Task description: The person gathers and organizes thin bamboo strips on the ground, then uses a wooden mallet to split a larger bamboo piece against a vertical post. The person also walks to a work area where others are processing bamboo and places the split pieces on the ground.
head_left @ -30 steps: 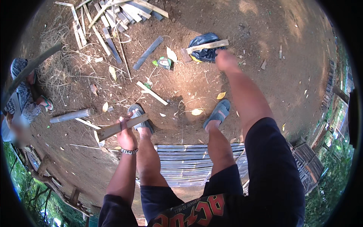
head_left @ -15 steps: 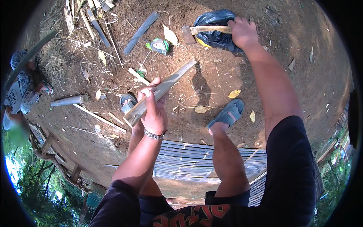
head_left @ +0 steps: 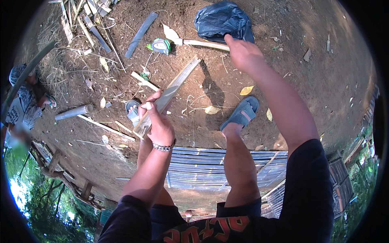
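My left hand [head_left: 157, 121], with a chain bracelet at the wrist, is closed around a flat split length of bamboo [head_left: 172, 91]. The piece slants up and to the right, narrowing toward its far end. Farther off and to the right, my right hand [head_left: 246, 56] grips the wooden handle of a hatchet [head_left: 206, 43]. Its handle points left; the head, seen nearly edge-on, is hard to make out beside a dry leaf. A black plastic bag [head_left: 223, 21] lies just beyond the handle. Left of the hatchet rests a green and grey tape measure [head_left: 161, 46].
Split bamboo pieces [head_left: 94, 32] lie scattered at the far left, with a dark strip [head_left: 141, 34] nearer. A bamboo tube [head_left: 74, 112] rests on the ground, and another person [head_left: 24, 97] sits at the left edge. A slatted bamboo panel [head_left: 198, 168] lies beneath my legs.
My right hand has brought the hatchet left and nearer, off the black bag, and its head has turned. My left hand still holds the bamboo, which has shifted slightly left in view.
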`<state>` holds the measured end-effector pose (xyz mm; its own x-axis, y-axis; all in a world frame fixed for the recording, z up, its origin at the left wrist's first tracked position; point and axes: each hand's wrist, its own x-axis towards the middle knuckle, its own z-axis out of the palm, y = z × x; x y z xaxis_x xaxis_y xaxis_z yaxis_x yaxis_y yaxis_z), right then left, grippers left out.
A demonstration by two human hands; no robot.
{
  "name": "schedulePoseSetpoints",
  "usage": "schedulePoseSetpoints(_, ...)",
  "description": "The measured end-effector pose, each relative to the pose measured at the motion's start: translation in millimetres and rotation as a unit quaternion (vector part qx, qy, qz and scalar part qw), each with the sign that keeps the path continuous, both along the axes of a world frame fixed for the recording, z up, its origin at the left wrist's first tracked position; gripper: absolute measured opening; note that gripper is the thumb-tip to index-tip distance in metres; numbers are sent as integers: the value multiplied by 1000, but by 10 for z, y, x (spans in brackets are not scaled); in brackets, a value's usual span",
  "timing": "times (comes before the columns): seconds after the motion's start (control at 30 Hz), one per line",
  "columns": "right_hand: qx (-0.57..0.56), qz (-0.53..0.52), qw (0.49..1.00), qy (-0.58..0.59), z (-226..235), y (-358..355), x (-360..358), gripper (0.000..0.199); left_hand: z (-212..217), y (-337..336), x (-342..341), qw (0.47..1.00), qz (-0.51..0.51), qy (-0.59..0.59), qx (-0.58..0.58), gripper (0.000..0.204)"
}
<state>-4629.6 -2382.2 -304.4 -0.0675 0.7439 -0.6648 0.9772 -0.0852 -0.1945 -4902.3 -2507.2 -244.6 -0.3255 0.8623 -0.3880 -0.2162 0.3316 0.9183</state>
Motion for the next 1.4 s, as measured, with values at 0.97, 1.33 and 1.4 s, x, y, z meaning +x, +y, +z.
schedulePoseSetpoints(0.97,-46,-148,977,147,-339,-1686,-533,24,-43,68,-67,999,5,51,11,27)
schedulePoseSetpoints(1.33,-171,-276,930,173,-752,-1754,-586,29,-43,76,-55,995,-28,93,17,24)
schedulePoseSetpoints(1.4,-219,-345,864,294,-1002,-1885,-409,29,-96,115,-45,990,-75,109,52,24)
